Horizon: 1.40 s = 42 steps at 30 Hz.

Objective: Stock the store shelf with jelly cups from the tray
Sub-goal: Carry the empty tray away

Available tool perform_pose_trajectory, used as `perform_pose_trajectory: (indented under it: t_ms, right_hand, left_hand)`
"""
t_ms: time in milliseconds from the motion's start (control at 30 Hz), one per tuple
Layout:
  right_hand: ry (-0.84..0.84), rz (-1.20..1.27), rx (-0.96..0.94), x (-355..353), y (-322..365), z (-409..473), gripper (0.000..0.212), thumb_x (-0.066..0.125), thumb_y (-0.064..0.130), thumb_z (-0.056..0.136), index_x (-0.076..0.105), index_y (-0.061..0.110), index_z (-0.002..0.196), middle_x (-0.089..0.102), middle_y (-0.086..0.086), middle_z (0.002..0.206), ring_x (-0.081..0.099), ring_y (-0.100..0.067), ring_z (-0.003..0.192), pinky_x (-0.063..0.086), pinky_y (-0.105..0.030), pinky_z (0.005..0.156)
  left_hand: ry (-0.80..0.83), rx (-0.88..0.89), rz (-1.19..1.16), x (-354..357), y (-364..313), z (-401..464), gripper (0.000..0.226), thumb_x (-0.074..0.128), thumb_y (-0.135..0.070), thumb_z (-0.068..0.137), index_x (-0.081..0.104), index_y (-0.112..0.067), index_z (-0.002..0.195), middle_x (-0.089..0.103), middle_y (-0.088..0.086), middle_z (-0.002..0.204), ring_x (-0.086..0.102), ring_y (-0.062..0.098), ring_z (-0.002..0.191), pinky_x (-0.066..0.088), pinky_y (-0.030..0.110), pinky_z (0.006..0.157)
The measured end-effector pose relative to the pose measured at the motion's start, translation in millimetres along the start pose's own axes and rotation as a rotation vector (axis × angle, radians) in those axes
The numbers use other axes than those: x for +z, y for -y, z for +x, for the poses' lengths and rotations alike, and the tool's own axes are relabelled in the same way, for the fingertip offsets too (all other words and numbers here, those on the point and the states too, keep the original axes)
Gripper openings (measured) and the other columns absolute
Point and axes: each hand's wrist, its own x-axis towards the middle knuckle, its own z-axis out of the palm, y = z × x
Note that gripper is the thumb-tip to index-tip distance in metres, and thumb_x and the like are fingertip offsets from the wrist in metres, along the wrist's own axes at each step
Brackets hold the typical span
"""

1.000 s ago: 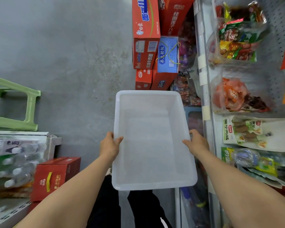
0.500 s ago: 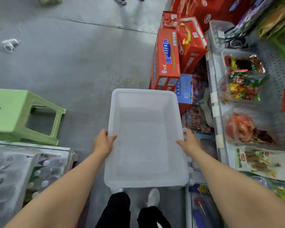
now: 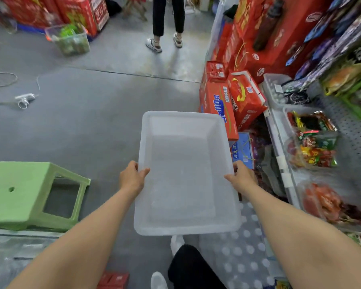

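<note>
Both hands, left (image 3: 132, 177) and right (image 3: 242, 177), grip the long sides of the empty white tray (image 3: 184, 224), held level over the floor beside the shelf (image 3: 279, 147); no jelly cups visible in it; advise carrying level, clear of the green stool (image 3: 19, 192).

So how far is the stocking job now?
The translucent white plastic tray holds no jelly cups, so unloading looks done. Both the left hand and the right hand grip its rims. What is left: putting the tray away.
</note>
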Motion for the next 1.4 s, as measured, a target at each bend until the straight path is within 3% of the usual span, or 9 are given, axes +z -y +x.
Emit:
perform_pose_trajectory:
  t_ms: [167, 267, 467, 667, 900, 1000, 1133, 1267, 1400]
  right_hand:
    - [0.003, -0.033, -0.022, -9, 47, 62, 0.029, 0.071, 0.029, 0.089, 0.051, 0.02, 0.108, 0.056, -0.001, 0.096, 0.056, -0.026, 0.093, 0.04, -0.033, 0.072]
    - [0.024, -0.016, -0.028, -13, 80, 111, 0.031, 0.071, 0.031, 0.088, 0.05, 0.022, 0.108, 0.06, -0.003, 0.1, 0.057, -0.027, 0.092, 0.041, -0.032, 0.072]
    - [0.06, -0.031, -0.05, -42, 167, 214, 0.036, 0.071, 0.033, 0.088, 0.049, 0.02, 0.113, 0.059, -0.004, 0.106, 0.057, -0.026, 0.093, 0.037, -0.028, 0.06]
    - [0.074, -0.005, -0.04, -72, 238, 309, 0.035, 0.074, 0.034, 0.085, 0.047, 0.022, 0.104, 0.06, -0.005, 0.099, 0.061, -0.028, 0.088, 0.054, -0.038, 0.075]
    - [0.036, 0.046, -0.017, -80, 327, 421, 0.037, 0.077, 0.03, 0.083, 0.048, 0.021, 0.104, 0.059, -0.004, 0.104, 0.06, -0.026, 0.092, 0.051, -0.036, 0.073]
    - [0.001, 0.069, 0.022, -81, 368, 470, 0.034, 0.076, 0.03, 0.084, 0.05, 0.02, 0.104, 0.06, -0.004, 0.103, 0.06, -0.027, 0.094, 0.052, -0.037, 0.076]
    - [-0.035, 0.061, 0.094, -87, 423, 524, 0.033, 0.075, 0.031, 0.084, 0.051, 0.02, 0.104, 0.06, -0.003, 0.103, 0.055, -0.025, 0.091, 0.04, -0.032, 0.07]
    - [-0.051, 0.054, 0.153, -101, 473, 575, 0.033, 0.073, 0.033, 0.084, 0.05, 0.02, 0.104, 0.058, 0.001, 0.097, 0.052, -0.022, 0.088, 0.035, -0.031, 0.068]
    - [-0.068, 0.128, 0.244, -108, 503, 623, 0.032, 0.074, 0.033, 0.083, 0.051, 0.021, 0.102, 0.06, 0.001, 0.096, 0.054, -0.02, 0.085, 0.034, -0.031, 0.062]
  left_hand:
    - [0.005, 0.018, -0.03, -8, -35, 71, 0.03, 0.067, -0.029, 0.091, 0.052, -0.003, 0.09, 0.054, 0.005, 0.076, 0.049, 0.026, 0.074, 0.03, 0.034, 0.057]
    - [-0.002, 0.029, 0.0, -12, -57, 125, 0.029, 0.068, -0.031, 0.09, 0.053, -0.006, 0.089, 0.058, 0.007, 0.081, 0.054, 0.027, 0.078, 0.034, 0.034, 0.063]
    - [-0.012, -0.009, 0.061, -33, -116, 232, 0.036, 0.067, -0.035, 0.091, 0.054, -0.001, 0.095, 0.061, 0.015, 0.088, 0.053, 0.027, 0.079, 0.035, 0.035, 0.065]
    - [-0.016, 0.009, 0.039, -54, -185, 331, 0.035, 0.066, -0.035, 0.091, 0.053, -0.003, 0.094, 0.058, 0.01, 0.084, 0.052, 0.027, 0.078, 0.034, 0.035, 0.066]
    - [0.019, 0.028, 0.032, -73, -249, 472, 0.035, 0.067, -0.036, 0.091, 0.054, -0.003, 0.094, 0.058, 0.008, 0.081, 0.054, 0.027, 0.074, 0.036, 0.035, 0.061]
    - [0.045, 0.056, 0.076, -83, -282, 546, 0.035, 0.065, -0.039, 0.091, 0.053, -0.007, 0.097, 0.06, 0.007, 0.087, 0.055, 0.027, 0.078, 0.037, 0.033, 0.066]
    - [0.104, 0.134, 0.144, -99, -330, 641, 0.029, 0.063, -0.038, 0.094, 0.052, -0.012, 0.098, 0.059, 0.006, 0.091, 0.056, 0.028, 0.084, 0.036, 0.032, 0.069]
    - [0.132, 0.199, 0.205, -115, -384, 722, 0.034, 0.062, -0.039, 0.094, 0.059, -0.008, 0.108, 0.064, 0.009, 0.098, 0.061, 0.033, 0.097, 0.036, 0.032, 0.07]
    - [0.18, 0.235, 0.253, -110, -438, 797, 0.035, 0.063, -0.037, 0.093, 0.058, -0.007, 0.109, 0.065, 0.012, 0.102, 0.061, 0.033, 0.097, 0.035, 0.031, 0.07]
